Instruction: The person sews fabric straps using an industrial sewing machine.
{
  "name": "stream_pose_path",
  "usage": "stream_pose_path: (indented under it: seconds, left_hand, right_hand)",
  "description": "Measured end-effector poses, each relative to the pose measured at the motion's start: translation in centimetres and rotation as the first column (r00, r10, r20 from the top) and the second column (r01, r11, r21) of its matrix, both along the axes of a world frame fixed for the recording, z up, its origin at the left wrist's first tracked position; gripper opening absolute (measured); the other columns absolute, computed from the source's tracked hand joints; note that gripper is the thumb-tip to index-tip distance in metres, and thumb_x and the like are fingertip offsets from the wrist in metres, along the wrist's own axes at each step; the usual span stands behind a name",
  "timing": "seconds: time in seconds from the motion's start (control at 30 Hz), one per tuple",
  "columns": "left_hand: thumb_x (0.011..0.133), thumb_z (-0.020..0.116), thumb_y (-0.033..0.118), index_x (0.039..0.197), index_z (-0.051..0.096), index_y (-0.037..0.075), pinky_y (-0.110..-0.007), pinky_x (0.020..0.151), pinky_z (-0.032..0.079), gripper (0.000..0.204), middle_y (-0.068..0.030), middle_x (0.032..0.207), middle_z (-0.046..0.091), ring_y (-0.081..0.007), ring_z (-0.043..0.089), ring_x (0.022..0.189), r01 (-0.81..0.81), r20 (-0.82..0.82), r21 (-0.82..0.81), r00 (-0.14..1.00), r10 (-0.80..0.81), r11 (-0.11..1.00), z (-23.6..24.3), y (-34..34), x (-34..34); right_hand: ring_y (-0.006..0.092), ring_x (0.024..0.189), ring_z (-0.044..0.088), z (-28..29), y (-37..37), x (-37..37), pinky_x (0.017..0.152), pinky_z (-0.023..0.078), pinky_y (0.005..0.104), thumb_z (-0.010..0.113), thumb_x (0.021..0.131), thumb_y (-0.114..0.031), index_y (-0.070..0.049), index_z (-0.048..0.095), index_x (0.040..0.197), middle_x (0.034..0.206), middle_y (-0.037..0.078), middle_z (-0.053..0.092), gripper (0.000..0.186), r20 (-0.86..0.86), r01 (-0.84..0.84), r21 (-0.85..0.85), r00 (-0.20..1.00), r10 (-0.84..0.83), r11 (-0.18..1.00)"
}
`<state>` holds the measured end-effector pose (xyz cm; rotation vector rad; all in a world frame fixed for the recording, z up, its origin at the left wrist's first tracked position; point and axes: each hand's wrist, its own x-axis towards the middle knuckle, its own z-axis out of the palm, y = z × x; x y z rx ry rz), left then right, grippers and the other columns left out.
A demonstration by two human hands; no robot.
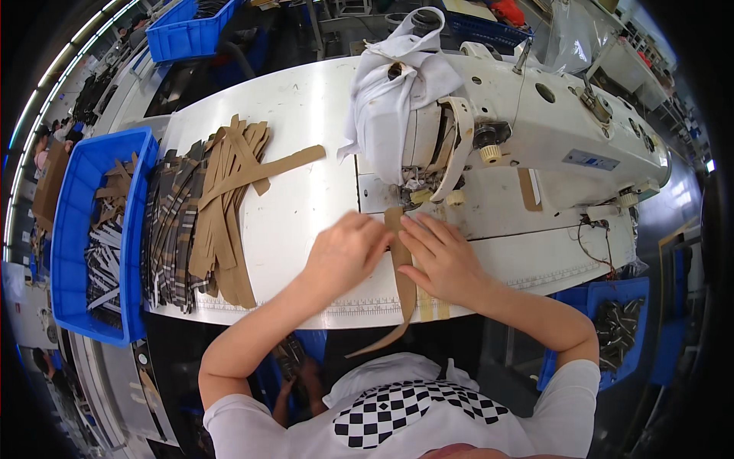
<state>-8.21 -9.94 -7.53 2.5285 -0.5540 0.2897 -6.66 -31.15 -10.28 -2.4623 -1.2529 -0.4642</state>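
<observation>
A brown fabric strip (403, 275) runs under the needle area of a white sewing machine (550, 115) and hangs over the table's front edge, its tail bending left. At the strip's left edge, just in front of the needle, my left hand (345, 252) is closed, fingers curled and fingertips pinching the edge. My right hand (447, 260) lies on the strip's right side, fingers stretched out and pressing it to the table. White cloth (401, 92) is wrapped around the machine's head. The presser foot is partly hidden by the machine's parts.
Brown strips (229, 206) and dark striped strips (172, 222) lie piled at the table's left. Beside them stands a blue bin (138, 294) of strips. Another blue bin (638, 336) sits low at right. Below the table, another person's hands (302, 386) hold dark material.
</observation>
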Motion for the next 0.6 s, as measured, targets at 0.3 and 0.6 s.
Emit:
stream_pose_path:
  seconds: [0.3,0.6]
  left_hand:
    - [0.079,0.067,0.005,0.092,0.059,0.002,-0.038,0.087,0.045,0.015,-0.0094,0.096,0.065,-0.0271,0.059,0.100,0.085,0.270,0.084,0.957,-0.105,0.993,-3.1,1.8,4.1]
    - [0.077,0.070,0.003,0.103,0.060,0.001,-0.044,0.084,0.048,0.028,-0.0180,0.102,0.064,-0.0373,0.060,0.100,0.232,0.051,-0.046,0.972,-0.230,0.972,-3.8,-1.1,5.0]
  right_hand:
    - [0.0264,0.118,0.050,-0.2,0.1,2.0,0.099,0.036,0.0478,0.068,0.082,-0.042,-0.005,0.058,0.121,0.131,0.011,0.054,0.055,-0.006,-0.014,-0.150,1.000,0.014,0.989]
    - [0.0254,0.111,0.049,-0.2,-0.8,2.4,0.092,0.037,0.0465,0.069,0.079,-0.043,-0.005,0.064,0.105,0.109,0.009,0.058,0.047,0.077,0.112,-0.043,0.991,-0.108,0.993]
